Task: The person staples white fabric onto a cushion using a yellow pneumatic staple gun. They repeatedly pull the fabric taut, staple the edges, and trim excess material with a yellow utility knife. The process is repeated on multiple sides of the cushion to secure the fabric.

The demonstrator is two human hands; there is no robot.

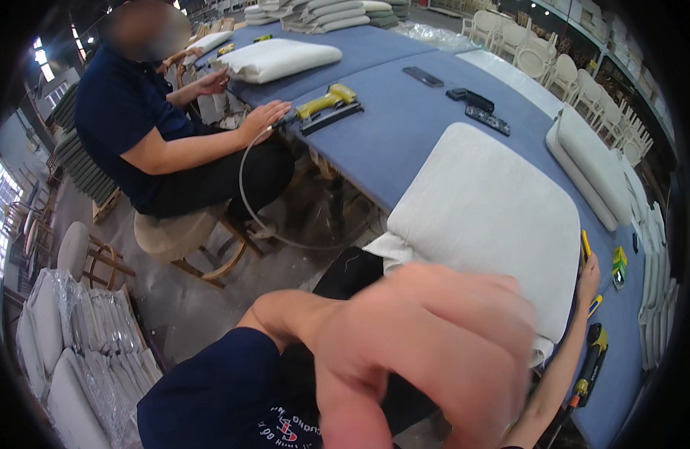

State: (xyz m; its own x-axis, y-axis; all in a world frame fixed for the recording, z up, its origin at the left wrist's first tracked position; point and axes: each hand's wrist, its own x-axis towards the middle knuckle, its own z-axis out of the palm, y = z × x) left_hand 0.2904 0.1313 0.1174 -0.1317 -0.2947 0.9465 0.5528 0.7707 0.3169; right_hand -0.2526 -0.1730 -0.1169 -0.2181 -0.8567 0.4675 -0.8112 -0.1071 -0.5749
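Observation:
A pale grey upholstered seat cushion [494,217] lies on the blue table in front of me, its fabric edge loose at the near left corner. My left hand [427,337] is raised very close to the camera, blurred, with its fingers curled and their tips hidden. It covers the near part of the cushion from view and I cannot see whether anything is in it. My right hand [587,281] is at the cushion's right edge, closed around a slim yellow tool [585,244] that looks like a utility knife.
A yellow and blue utility knife [596,305], a staple gun [592,359] and a small green-yellow box [619,267] lie at the right. More cushions [592,168] stand beyond. At left a co-worker [150,127] sits by another yellow staple gun [326,105] with a hose [242,179].

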